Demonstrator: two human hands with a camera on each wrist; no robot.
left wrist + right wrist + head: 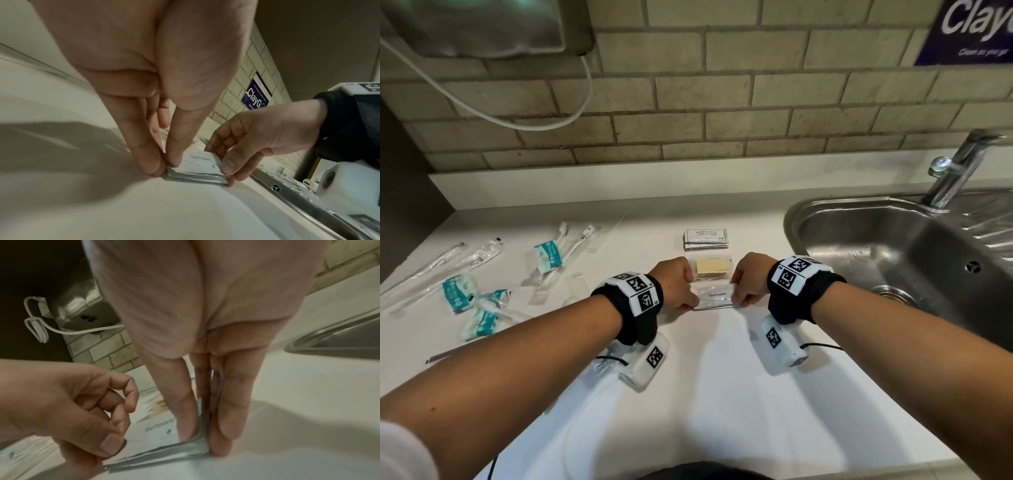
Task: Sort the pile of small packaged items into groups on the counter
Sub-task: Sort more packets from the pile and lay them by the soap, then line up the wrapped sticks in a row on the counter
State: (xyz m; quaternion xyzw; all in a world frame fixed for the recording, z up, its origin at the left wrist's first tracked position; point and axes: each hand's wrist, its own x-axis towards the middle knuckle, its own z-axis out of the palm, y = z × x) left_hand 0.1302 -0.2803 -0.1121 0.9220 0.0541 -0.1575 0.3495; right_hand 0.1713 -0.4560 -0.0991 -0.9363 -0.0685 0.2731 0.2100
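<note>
A stack of white toothpaste sachets [714,297] [200,164] [153,434] lies on the white counter [722,394] in front of me. My left hand [685,301] [164,168] pinches its left end between thumb and fingers. My right hand [739,298] [205,443] pinches its right end the same way. Just behind lies a soap bar in clear wrap [710,267], and behind that a stack of shampoo sachets [706,238]. To the left lie wrapped toothbrushes [571,246] and teal-and-white packets [460,291], loosely scattered.
A steel sink [893,253] with a tap [959,168] sits close on the right. A tiled wall [705,102] runs along the back. A metal dispenser with a white cable [517,113] hangs at the upper left. A dark panel [404,192] bounds the counter's left end.
</note>
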